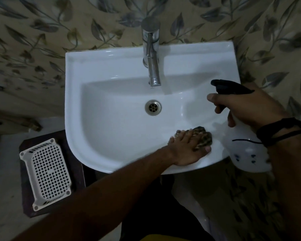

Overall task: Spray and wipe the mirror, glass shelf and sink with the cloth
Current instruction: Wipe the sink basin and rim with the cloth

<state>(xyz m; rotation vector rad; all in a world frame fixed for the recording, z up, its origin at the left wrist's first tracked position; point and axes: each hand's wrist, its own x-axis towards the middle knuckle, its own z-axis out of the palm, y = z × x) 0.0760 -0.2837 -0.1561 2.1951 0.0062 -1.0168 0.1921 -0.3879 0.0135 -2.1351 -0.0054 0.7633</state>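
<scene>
Below, white sink [97, 70] against leaf-patterned wall tiles [33, 32], dim room.

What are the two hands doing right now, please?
Left hand: open, pressing the cloth on the sink.
Right hand: closed around the spray bottle.

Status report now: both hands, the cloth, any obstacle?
Left hand presses cloth on sink front rim. Right hand grips spray bottle, nozzle toward basin. No obstacle seen.
</scene>
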